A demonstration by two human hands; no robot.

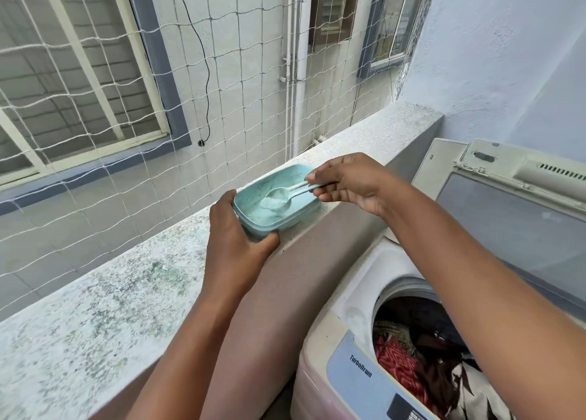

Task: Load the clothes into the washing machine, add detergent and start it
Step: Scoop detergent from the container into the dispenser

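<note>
Left hand [236,242] grips the tub [276,199] at the ledge [126,292] edge; right hand [345,181] pinches the spoon [282,197] inside it.

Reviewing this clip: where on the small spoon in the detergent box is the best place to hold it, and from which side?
By the handle end, from the right. The spoon lies with its bowl down in the powder and its handle angled up over the right rim of the teal box, where the right hand pinches it now.

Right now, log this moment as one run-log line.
step: scooping detergent | left hand: grips tub on ledge | right hand: pinches spoon | washer: lid open, clothes loaded
</note>
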